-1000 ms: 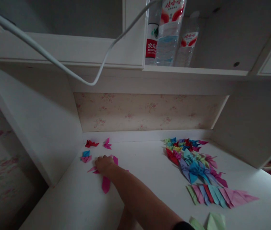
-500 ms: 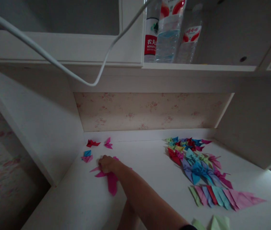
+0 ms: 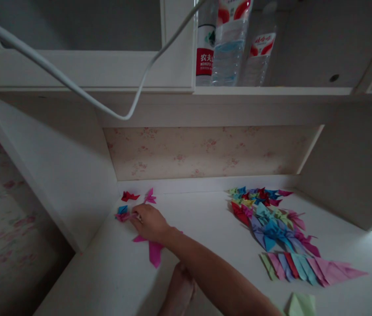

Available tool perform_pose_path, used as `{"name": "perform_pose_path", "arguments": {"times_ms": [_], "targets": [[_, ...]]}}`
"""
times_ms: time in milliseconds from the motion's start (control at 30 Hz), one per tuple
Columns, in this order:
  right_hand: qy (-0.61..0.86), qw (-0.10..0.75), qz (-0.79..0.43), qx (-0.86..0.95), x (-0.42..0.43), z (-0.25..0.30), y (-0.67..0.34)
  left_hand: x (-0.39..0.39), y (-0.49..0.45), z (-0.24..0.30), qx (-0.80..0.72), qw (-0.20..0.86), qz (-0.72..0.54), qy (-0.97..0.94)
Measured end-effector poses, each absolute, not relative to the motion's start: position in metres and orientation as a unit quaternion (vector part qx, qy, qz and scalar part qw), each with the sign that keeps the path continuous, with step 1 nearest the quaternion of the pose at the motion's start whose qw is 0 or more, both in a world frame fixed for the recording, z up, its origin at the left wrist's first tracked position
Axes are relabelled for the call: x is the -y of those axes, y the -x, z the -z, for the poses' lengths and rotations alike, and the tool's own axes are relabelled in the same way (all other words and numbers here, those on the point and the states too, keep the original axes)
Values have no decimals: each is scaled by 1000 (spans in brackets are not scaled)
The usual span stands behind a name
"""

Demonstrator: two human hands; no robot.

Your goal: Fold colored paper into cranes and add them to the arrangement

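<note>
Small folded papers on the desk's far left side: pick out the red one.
The red folded paper, beyond the right hand and just left of a magenta one. It alone is red; nearer the viewer are blue and pink ones.

A white table (image 3: pixel 202 224) bearing folded paper in many colours. At the far left lie a red fold (image 3: pixel 129 196) and, beside it, a magenta fold (image 3: pixel 150 197); just nearer, a blue fold (image 3: pixel 123 210) sits with a pink fold (image 3: pixel 121 217). In front of these is a larger magenta piece (image 3: pixel 154 254) (partly hidden from view). The right side is busier: a crowd of small folds (image 3: pixel 254 195) at the back, bigger folds (image 3: pixel 271 229) before them, then an overlapping row (image 3: pixel 289 267) of slanted pieces, and nearest, pale green paper (image 3: pixel 301 304).
</note>
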State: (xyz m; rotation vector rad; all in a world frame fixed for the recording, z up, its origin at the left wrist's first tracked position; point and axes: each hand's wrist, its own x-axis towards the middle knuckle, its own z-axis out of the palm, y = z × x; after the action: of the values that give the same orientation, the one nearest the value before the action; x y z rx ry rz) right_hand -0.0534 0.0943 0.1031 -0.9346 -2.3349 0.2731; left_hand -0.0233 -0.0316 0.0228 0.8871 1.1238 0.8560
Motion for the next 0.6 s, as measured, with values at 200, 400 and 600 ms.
{"name": "perform_pose_path", "arguments": {"times_ms": [200,400,600], "targets": [[344,592,-421,595,-18,-102,-28,14,23,-8,-475,677,-462,-319],[295,709,-580,272,23,-69,-92,17,34,-25,-393,683,-558,-258],[283,706,-630,157,27,-31,-101,27,30,-32,-398,669,-545,-312]]}}
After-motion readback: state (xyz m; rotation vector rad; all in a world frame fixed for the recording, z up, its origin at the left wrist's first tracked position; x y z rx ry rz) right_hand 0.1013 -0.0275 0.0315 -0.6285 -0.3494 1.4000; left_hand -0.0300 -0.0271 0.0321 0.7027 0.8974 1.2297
